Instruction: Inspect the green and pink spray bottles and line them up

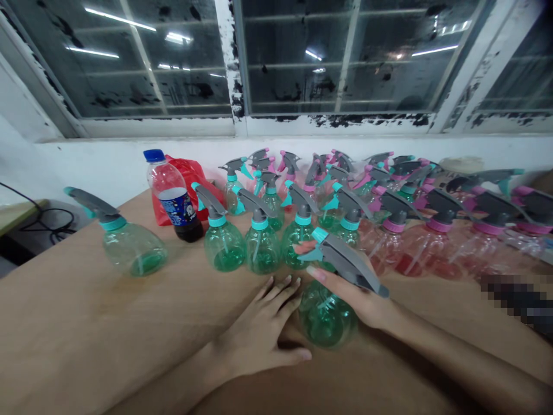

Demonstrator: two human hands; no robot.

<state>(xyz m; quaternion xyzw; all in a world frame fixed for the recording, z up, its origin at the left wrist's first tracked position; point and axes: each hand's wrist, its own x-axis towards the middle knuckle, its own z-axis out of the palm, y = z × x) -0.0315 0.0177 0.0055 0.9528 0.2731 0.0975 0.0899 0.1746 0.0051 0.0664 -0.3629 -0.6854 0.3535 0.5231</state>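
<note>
My right hand [367, 300] is wrapped round the neck of a green spray bottle [326, 317] with a grey and turquoise trigger head. A little green liquid shows inside it. The bottle stands close in front of me, and part of its neck is hidden by the fingers. Just left of it, my left hand [263, 328] lies on the wooden table [86, 340], palm down, fingers stretched and slightly apart, holding nothing. Beyond the fingertips stand more green spray bottles [262, 253] with turquoise collars.
Pink spray bottles [425, 248] line the right side, with several more behind. One green spray bottle [133, 248] stands alone at left. A blue-capped drink bottle [177, 202] stands before a red plastic bag [194, 176]. Windows [151, 63] rise behind; a black cable [56, 225] hangs at left.
</note>
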